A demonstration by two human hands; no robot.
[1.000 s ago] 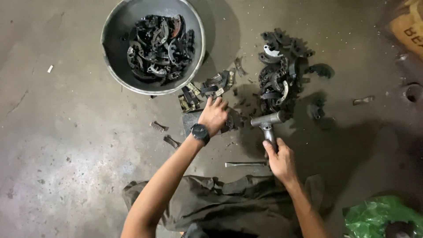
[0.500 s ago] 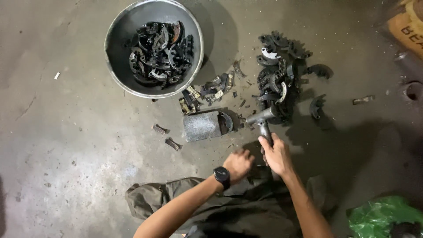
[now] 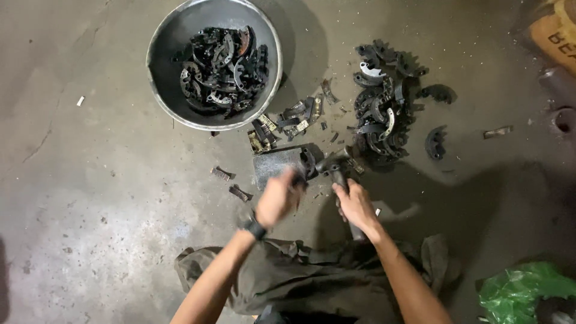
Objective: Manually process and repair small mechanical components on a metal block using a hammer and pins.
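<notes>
right hand [image 3: 357, 204] wrapped round hammer [image 3: 337, 174], handle running back from head | left hand [image 3: 277, 197] blurred (grip unclear), nearer metal block [image 3: 282, 165] just beyond fingertips

Left hand [image 3: 277, 198] motion-blurred, grip perhaps closed

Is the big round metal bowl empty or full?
Partly full: the round grey metal bowl holds a heap of dark curved metal parts, with bare wall showing.

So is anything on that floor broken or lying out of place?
Yes. Small broken strips and chips lie scattered on the concrete floor between the metal basin and the pile of curved dark metal parts. One curved part sits apart from the pile, right of it.
</notes>
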